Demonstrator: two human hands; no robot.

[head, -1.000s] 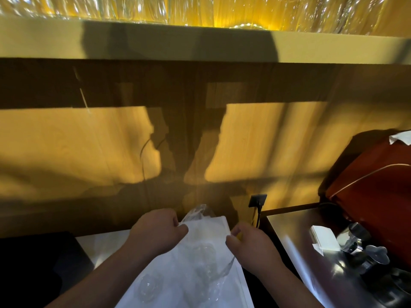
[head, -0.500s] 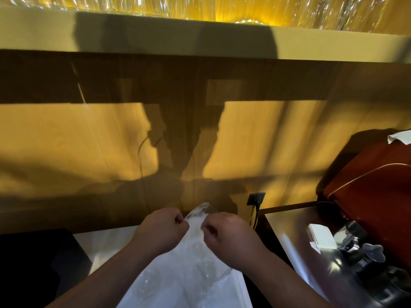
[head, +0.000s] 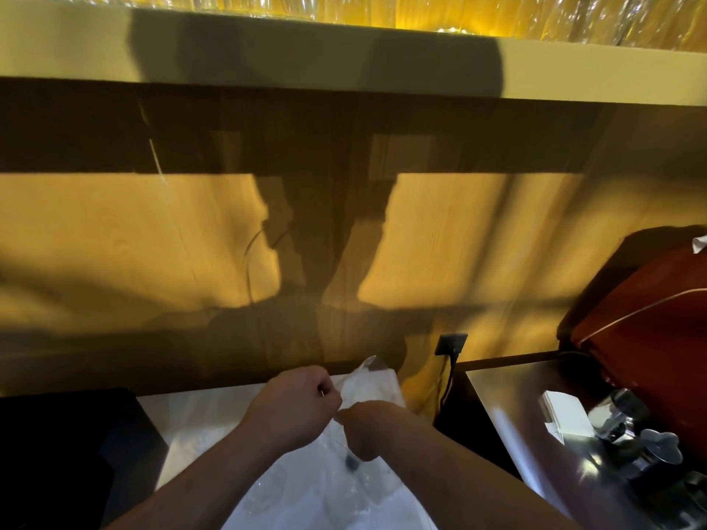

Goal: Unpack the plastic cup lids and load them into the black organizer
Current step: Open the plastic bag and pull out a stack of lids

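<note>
We are pinching the clear plastic bag [head: 365, 380] near its far end with both hands. The left hand [head: 294, 409] is curled into a fist with its fingers [head: 325, 390] closing on the film. The right hand [head: 369, 428] is gripping the same film just beside it, the knuckles almost touching. How the right fingers are lying we cannot tell, since they are tucked under the hand.

The bag's long axis is running away from us, from the bottom edge of the view up to a loose tip poking out just beyond the hands. So the bulk of it is lying nearer to us than the grip, between our forearms, with the cup lids [head: 267, 491] showing only faintly through the film. The left hand is sitting slightly farther out, closer to the tip. We are judging that the opening has to happen where the two grips are meeting, by pulling them apart sideways across that axis. The thin film may rip unevenly and spill lids.

The bag is resting on a white desk [head: 183, 418]. To its left a black shape [head: 57, 453] is sitting, possibly the organizer but too dark to say. To the right a shiny desk [head: 509, 411] is carrying a white pad [head: 562, 413] and metal pieces [head: 627, 426] beside a red machine [head: 650, 338]. A wall socket [head: 451, 344] is sitting in the wood-panelled wall [head: 134, 242] behind, under a pale shelf [head: 76, 44].
</note>
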